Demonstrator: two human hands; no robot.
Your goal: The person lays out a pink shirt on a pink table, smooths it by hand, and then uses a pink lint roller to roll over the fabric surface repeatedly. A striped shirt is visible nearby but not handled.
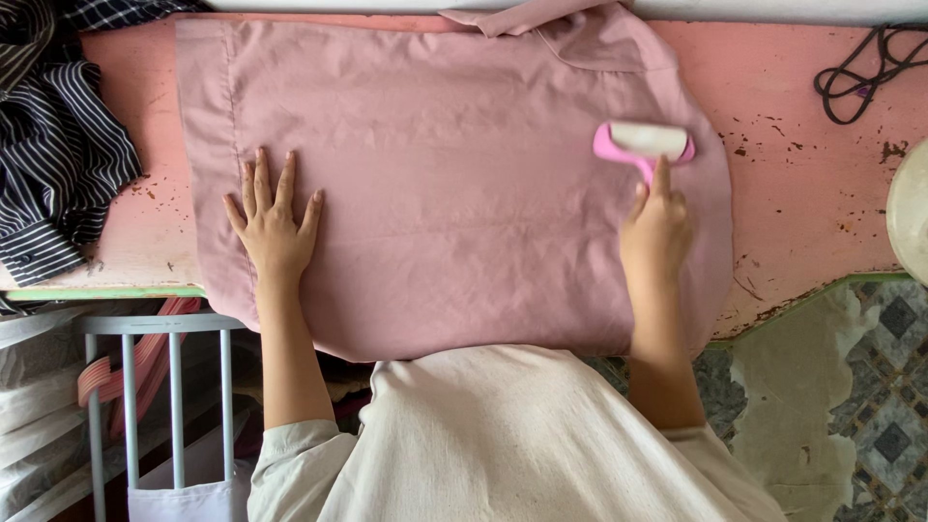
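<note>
Pink shirt (454, 184) is lying flat on the pink bench (812, 164), covering most of its middle; long axis running left-right across the view, collar end at the top right, hem side at the left. Near edge of the shirt is hanging a bit over the bench's front edge.

L hand (274, 224) is pressing flat on the shirt's left part, fingers spread and released, gripping nothing, tips pointing away from the person.

R hand (657, 232) is resting on the shirt's right part, fingers clenched round the handle of a pink lint roller (643, 143), index finger stretched along the handle. Roller head is lying on the cloth just below the collar, its axis left-right, handle pointing back toward the person.

Left of the shirt, a striped dark shirt (53, 145) is bunched up on the bench corner. Right of the shirt, well apart, a black cord (860, 77) is coiling near the bench's far edge. Below the shirt's left corner, a grey rack (174, 387) is standing w/ pink hangers (126, 372).
</note>
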